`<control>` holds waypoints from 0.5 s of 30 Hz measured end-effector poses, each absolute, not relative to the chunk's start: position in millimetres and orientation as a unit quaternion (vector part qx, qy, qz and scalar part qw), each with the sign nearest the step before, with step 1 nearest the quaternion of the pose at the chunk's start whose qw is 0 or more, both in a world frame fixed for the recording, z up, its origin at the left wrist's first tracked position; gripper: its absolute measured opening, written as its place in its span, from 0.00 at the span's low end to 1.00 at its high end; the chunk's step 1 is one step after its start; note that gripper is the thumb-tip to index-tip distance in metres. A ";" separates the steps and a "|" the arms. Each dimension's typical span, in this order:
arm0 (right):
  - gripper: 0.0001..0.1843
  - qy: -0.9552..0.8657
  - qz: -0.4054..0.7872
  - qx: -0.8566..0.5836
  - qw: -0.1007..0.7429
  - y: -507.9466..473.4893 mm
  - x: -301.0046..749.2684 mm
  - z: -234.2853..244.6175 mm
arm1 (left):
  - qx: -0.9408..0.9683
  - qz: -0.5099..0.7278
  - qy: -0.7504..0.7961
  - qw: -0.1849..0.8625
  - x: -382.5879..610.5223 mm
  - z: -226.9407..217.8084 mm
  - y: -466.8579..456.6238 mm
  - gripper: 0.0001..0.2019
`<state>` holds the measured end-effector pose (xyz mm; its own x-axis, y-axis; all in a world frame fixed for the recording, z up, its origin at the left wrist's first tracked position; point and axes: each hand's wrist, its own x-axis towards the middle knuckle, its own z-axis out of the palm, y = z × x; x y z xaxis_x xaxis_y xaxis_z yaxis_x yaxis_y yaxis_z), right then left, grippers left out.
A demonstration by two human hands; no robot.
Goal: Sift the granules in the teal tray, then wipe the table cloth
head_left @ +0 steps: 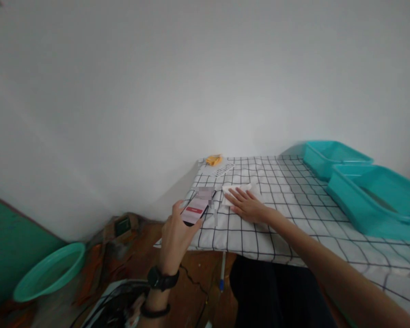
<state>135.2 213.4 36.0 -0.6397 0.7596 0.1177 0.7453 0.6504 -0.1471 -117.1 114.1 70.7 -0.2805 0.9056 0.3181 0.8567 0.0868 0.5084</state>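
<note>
My left hand [178, 230] is closed around a smartphone [193, 210], holding it tilted above the left edge of the checkered cloth [239, 232]. A red band shows on the phone's lit screen; its upper part is blurred out. Flat on a white folded cloth or tissue [228, 199] lies my right hand [248, 206], fingers spread. Which of the two the white piece is, I cannot tell. A watch and a dark band circle my left wrist.
Two teal plastic baskets [345, 193] stand on the right of the cloth. A yellow item [213, 160] lies at the far left corner, by the wall. On the floor at left are a green basin [51, 273] and a cardboard box [123, 226]. A cable [200, 287] trails below.
</note>
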 end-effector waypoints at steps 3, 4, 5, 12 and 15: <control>0.33 -0.905 0.039 -0.413 0.095 220.2 127.5 36.5 | 0.547 0.346 0.759 0.074 -121.6 75.3 105.3 0.35; 0.33 -0.905 0.040 -0.412 0.095 223.1 124.0 37.0 | 0.529 0.360 0.764 0.083 -125.1 75.3 102.0 0.35; 0.34 -0.906 0.041 -0.411 0.092 226.4 119.8 37.8 | 0.513 0.377 0.766 0.094 -129.6 74.7 98.8 0.34; 0.35 -0.911 0.072 -0.403 0.055 245.1 67.4 52.6 | 0.411 0.537 0.725 0.127 -166.5 71.8 71.1 0.37; 0.36 -0.914 0.092 -0.393 0.053 238.3 41.4 56.3 | 0.375 0.590 0.703 0.127 -173.7 75.5 57.8 0.38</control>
<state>41.4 238.3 56.3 -0.6860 0.7272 0.0239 0.7078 0.6746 -0.2094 -173.7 57.8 75.5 -0.6861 0.6780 0.2637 0.3770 0.0214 0.9260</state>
